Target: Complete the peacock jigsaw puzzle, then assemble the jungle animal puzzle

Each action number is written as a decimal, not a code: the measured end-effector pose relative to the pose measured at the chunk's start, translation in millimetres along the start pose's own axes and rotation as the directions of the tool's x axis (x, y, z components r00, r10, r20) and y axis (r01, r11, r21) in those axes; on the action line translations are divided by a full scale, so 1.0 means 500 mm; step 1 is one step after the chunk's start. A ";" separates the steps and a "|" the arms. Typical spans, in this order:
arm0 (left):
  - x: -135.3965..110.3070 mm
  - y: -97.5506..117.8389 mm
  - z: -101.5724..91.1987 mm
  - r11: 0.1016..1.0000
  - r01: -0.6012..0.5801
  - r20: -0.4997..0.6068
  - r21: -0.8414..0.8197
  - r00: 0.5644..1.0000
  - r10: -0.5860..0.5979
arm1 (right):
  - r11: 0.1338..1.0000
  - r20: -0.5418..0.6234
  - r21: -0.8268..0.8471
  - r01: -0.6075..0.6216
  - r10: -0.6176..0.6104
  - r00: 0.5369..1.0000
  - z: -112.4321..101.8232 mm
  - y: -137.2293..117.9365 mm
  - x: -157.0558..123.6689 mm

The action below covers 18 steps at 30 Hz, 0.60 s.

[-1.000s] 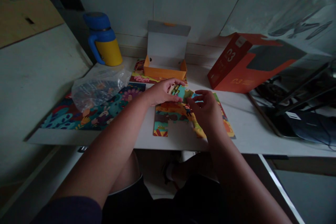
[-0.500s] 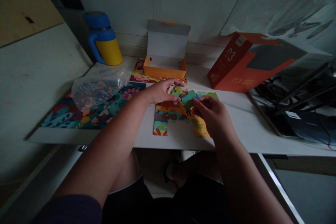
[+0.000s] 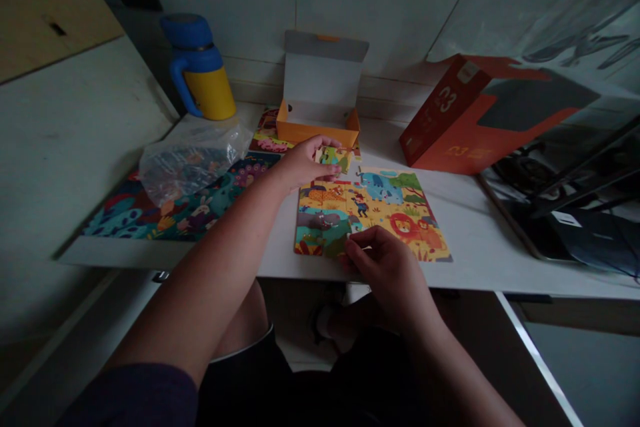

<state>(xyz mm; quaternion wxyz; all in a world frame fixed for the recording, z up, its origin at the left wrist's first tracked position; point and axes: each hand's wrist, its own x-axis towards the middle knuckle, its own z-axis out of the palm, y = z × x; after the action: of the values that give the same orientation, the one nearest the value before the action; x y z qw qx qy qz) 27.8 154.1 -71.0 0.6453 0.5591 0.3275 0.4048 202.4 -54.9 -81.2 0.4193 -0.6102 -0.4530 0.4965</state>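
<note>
A jigsaw puzzle point(image 3: 373, 210) with an elephant, lions and a hippo lies on the white table in front of me. My right hand point(image 3: 387, 263) is at its near edge, finger and thumb pinched on a green puzzle piece point(image 3: 336, 245) that lies over the bottom gap. Whether that piece is fully seated, I cannot tell. Above the puzzle's top left corner, my left hand point(image 3: 309, 163) grips one or more puzzle pieces point(image 3: 336, 159) in green and yellow between thumb and fingers.
An open orange box point(image 3: 317, 130) stands behind the puzzle on another picture board point(image 3: 267, 143). Left are a dark picture board point(image 3: 195, 220), a clear plastic bag point(image 3: 193, 167) and a blue-yellow jug point(image 3: 210, 90). A large orange box point(image 3: 445, 127) and a black stove point(image 3: 585, 233) flank the right.
My right hand has moved down and left with a piece, from the puzzle's upper part to the gap at its near edge. My left hand stays nearly in place.
</note>
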 end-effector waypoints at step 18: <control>-0.005 0.010 0.004 0.999 0.028 -0.026 0.017 0.999 -0.027 | 0.670 0.047 -0.711 0.214 -0.257 0.965 0.012 -0.041 0.008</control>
<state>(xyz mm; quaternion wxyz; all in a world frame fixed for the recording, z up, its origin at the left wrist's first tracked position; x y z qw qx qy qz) 27.4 151.1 -66.1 0.6416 0.5550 0.3469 0.4000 193.9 -45.8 -63.2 0.2250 -0.6746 -0.6717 0.2077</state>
